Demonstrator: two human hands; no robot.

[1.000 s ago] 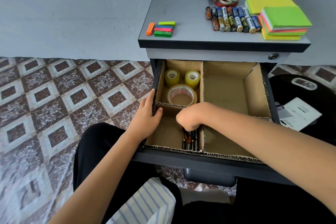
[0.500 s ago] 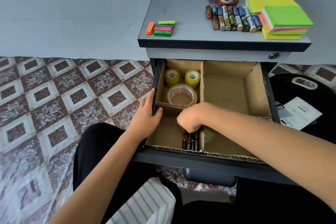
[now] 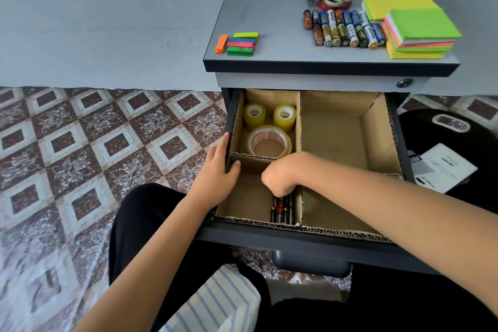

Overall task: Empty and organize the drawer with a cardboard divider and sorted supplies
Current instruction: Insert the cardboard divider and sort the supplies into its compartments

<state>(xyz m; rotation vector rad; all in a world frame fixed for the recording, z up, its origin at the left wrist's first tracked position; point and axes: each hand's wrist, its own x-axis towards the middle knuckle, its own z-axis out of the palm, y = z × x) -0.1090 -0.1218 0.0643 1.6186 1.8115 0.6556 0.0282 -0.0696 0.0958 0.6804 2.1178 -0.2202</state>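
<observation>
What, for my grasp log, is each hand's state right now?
Left hand: closed, gripping the left wall of the drawer.
Right hand: curled over the batteries in the drawer; fingertips hidden, so a hold cannot be told.

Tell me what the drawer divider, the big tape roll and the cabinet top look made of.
Divider: corrugated cardboard, matte brown; fluted edges show. Big tape roll: glossy clear film, apparently plastic, on a brown card-like core. Cabinet top: smooth grey, dark edge band; probably laminated board.
</observation>
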